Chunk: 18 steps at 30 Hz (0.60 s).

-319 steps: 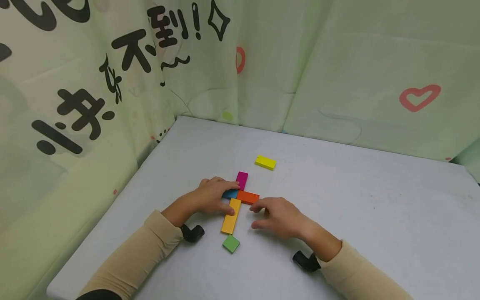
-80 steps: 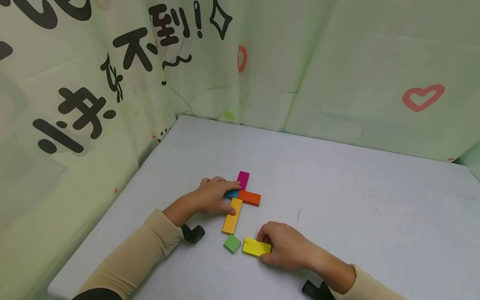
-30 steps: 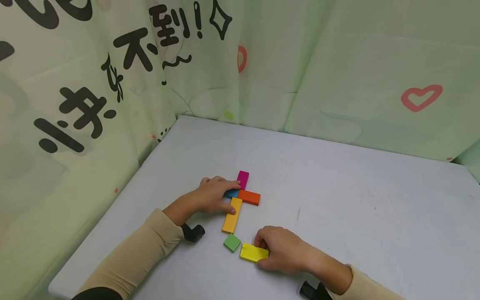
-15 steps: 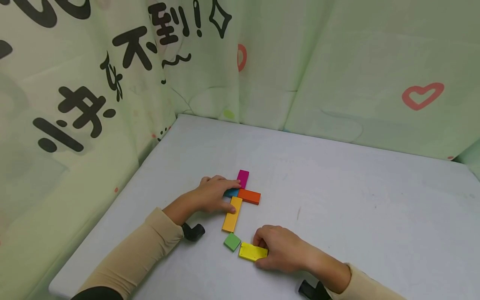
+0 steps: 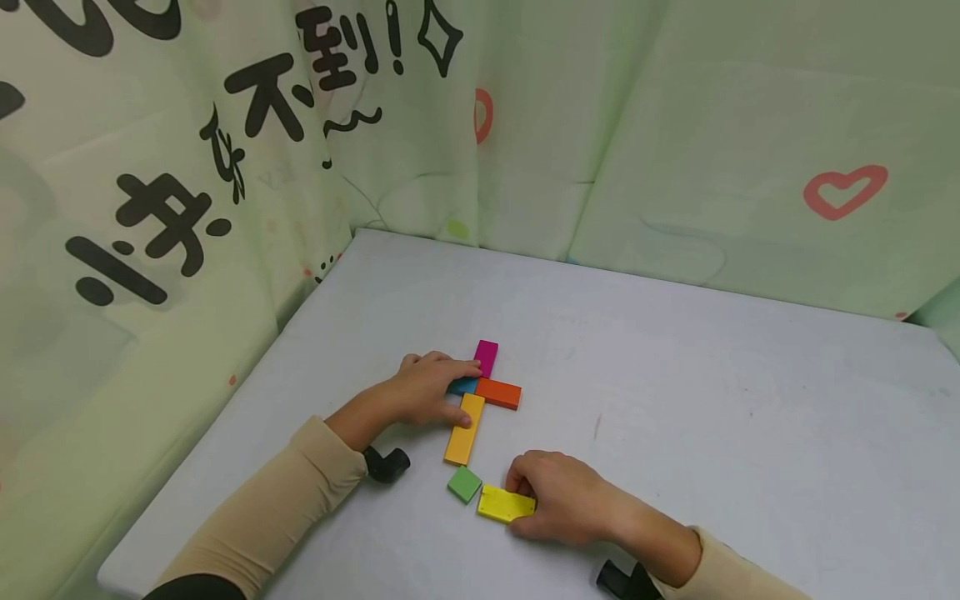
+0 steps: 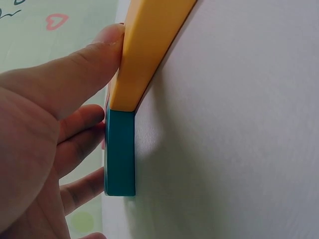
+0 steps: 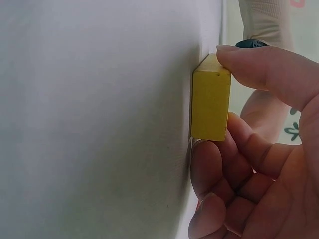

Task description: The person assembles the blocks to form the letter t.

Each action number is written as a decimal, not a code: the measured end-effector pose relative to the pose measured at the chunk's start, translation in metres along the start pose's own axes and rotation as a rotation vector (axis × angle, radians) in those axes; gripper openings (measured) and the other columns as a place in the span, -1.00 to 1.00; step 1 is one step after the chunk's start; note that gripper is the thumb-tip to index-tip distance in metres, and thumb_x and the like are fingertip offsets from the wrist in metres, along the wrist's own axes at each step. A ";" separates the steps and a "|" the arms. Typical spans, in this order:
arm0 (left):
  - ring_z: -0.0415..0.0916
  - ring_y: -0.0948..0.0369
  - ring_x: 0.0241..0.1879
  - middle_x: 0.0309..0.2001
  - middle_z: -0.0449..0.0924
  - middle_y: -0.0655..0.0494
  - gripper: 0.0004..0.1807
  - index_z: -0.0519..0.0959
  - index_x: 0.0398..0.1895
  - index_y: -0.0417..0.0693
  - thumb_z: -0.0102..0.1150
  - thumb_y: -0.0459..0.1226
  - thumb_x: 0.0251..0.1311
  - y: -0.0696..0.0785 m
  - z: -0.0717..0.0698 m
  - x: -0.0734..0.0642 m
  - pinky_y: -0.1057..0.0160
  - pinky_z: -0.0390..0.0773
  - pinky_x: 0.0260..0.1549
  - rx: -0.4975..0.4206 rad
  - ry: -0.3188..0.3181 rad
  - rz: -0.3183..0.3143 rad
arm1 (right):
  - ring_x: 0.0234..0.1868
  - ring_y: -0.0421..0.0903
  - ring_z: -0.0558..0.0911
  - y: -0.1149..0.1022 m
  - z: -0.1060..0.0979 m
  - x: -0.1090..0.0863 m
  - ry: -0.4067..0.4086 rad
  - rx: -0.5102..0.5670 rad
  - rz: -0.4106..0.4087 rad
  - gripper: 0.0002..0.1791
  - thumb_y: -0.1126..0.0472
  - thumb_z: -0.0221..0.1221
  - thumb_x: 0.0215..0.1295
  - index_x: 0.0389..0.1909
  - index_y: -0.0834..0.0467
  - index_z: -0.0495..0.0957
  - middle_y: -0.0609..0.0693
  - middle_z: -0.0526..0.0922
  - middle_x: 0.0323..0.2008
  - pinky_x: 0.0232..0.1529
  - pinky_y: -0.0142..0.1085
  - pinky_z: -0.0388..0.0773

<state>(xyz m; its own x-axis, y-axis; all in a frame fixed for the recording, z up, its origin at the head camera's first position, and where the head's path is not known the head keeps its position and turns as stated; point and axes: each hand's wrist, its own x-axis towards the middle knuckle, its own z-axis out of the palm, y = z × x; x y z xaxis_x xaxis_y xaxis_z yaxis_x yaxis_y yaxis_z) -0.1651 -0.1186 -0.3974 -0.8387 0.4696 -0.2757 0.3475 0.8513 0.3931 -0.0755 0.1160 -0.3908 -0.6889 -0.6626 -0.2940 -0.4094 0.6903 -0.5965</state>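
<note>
My left hand (image 5: 427, 392) rests on the blocks laid flat at the table's middle, fingers over the blue block (image 6: 121, 154) and touching the magenta block (image 5: 487, 357). Its thumb lies on the orange-yellow block (image 5: 463, 433). Pressed end to end with the blue one is a red-orange block (image 5: 499, 393). A small green block (image 5: 464, 484), turned like a diamond, sits at the near end of the orange-yellow one. My right hand (image 5: 562, 498) pinches a yellow block (image 5: 504, 503) between thumb and curled fingers, low at the table just right of the green block.
The white table (image 5: 712, 417) reaches back to a pale green curtain (image 5: 675, 150) with printed black characters and hearts. That curtain also runs along the left side. Black wrist-camera mounts (image 5: 387, 465) stick out below both wrists.
The yellow block lay at the back beyond the magenta one; my right hand has taken it and brought it forward beside the green block, then slightly left. My left hand stays put.
</note>
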 end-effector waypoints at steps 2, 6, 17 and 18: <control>0.15 0.05 0.39 0.42 0.34 0.20 -0.17 0.36 0.47 0.18 0.43 0.07 0.10 0.000 0.000 0.000 -0.15 0.12 0.28 0.000 -0.001 0.002 | -0.37 -0.24 0.42 0.000 0.000 0.000 0.001 -0.001 0.000 -0.71 0.08 0.44 0.06 -0.26 0.03 0.56 -0.25 0.44 -0.43 -0.28 -0.33 0.44; 0.16 0.05 0.38 0.42 0.34 0.20 -0.17 0.37 0.47 0.17 0.43 0.07 0.10 0.000 -0.001 0.000 -0.15 0.12 0.28 -0.004 0.000 0.005 | -0.37 -0.24 0.42 -0.001 0.000 0.000 0.003 -0.001 -0.003 -0.71 0.08 0.45 0.06 -0.27 0.03 0.56 -0.26 0.44 -0.43 -0.29 -0.33 0.43; 0.15 0.05 0.39 0.43 0.33 0.21 -0.17 0.37 0.46 0.17 0.43 0.07 0.11 0.001 -0.002 -0.001 -0.14 0.12 0.28 -0.010 -0.001 -0.002 | -0.39 -0.26 0.42 -0.001 0.000 0.000 0.003 -0.009 -0.015 -0.71 0.09 0.44 0.06 -0.27 0.02 0.55 -0.26 0.43 -0.43 -0.31 -0.35 0.43; 0.15 0.05 0.39 0.43 0.33 0.21 -0.17 0.37 0.46 0.17 0.43 0.07 0.11 0.001 -0.002 -0.002 -0.14 0.12 0.28 -0.011 -0.001 -0.002 | -0.39 -0.26 0.42 -0.001 0.000 0.000 0.004 -0.010 -0.017 -0.71 0.09 0.44 0.06 -0.27 0.02 0.55 -0.27 0.43 -0.43 -0.31 -0.35 0.43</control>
<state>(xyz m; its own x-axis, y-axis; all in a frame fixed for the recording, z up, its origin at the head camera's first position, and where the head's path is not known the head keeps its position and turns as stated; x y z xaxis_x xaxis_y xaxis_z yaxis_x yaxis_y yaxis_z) -0.1641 -0.1186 -0.3947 -0.8389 0.4681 -0.2776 0.3411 0.8497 0.4021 -0.0746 0.1156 -0.3904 -0.6843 -0.6731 -0.2807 -0.4268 0.6817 -0.5943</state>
